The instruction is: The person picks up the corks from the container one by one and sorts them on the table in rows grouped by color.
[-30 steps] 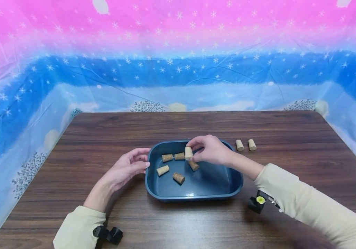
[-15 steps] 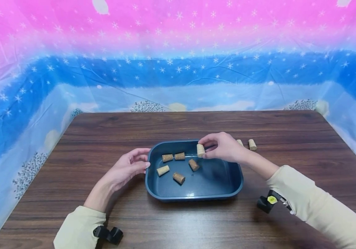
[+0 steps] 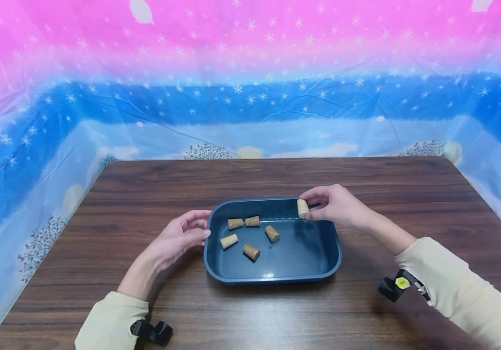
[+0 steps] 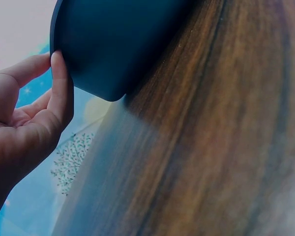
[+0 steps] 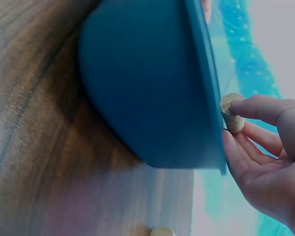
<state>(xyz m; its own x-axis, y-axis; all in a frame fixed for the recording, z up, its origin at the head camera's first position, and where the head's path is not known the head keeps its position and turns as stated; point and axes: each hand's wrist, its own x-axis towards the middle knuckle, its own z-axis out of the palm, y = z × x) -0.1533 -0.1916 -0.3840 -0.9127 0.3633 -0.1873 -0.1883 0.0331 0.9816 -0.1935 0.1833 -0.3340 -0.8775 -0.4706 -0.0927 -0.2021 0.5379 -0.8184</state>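
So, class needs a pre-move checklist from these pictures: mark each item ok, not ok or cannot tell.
1. Right hand pinching the pale cork stopper: ok.
2. Left hand gripping the dark blue tray by its rim: ok.
3. Tray upright on the wooden table: ok.
4. Pale stopper not touching the rim: cannot tell.
5. Tray free of stoppers: not ok, five cork stoppers lie inside.
6. Table behind the right hand fully visible in the head view: not ok, partly hidden.

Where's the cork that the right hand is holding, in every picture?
Head: the cork is right of centre, in the right hand, at the far side of the blue tray.
Left wrist: not in it.
Right wrist: right of centre, about halfway down.
Shared landmark: the blue tray shows in all three.
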